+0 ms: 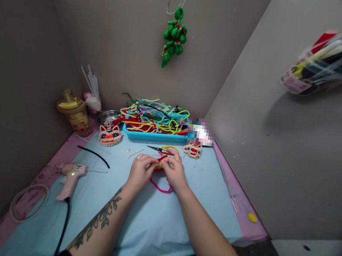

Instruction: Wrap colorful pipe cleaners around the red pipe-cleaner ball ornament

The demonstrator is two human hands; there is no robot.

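Observation:
My left hand [142,168] and my right hand [175,172] meet over the middle of the table. Both are closed, with thumbs and fingers pinching a small red and green pipe-cleaner piece [159,169] between them. The fingers cover much of it, so its shape is partly hidden. Below the hands a magenta pipe cleaner [162,190] curves in a loop on the blue cover. Just beyond my fingers lies a black-tipped cutting tool [154,148] with yellow and red handles. A short pale pipe cleaner [136,153] rests left of it.
A blue tray [157,137] of tangled pipe cleaners stands behind. Two crafted animal faces [110,135] [192,150] flank it. On the left are a pink glue gun [71,182] with a cord, a black pipe cleaner [94,154], and a cup [77,115]. Walls enclose the table.

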